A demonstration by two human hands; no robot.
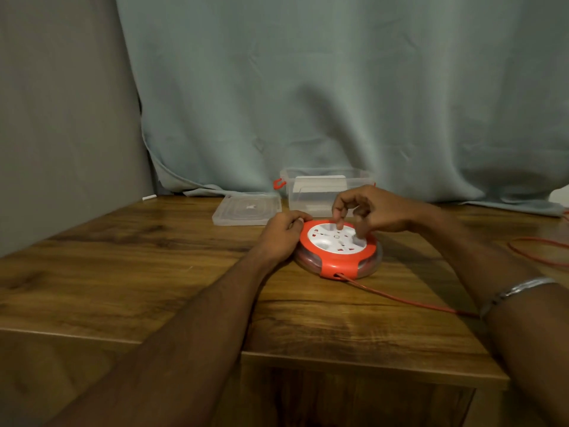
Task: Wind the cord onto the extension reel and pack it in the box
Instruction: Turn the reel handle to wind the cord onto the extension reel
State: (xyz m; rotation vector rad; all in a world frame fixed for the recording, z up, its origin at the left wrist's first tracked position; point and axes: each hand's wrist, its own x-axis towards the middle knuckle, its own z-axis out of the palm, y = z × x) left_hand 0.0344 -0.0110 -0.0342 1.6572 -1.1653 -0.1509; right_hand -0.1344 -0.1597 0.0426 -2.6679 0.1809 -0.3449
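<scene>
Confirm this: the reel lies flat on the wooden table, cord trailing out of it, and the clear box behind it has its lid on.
Wrong on the lid. The head view shows the lid lying on the table left of the open box. The reel lies flat, cord trailing out.

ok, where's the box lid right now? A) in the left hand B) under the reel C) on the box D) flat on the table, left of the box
D: the lid lies flat on the table just left of the open box, while the left hand grips the reel rim.
</scene>
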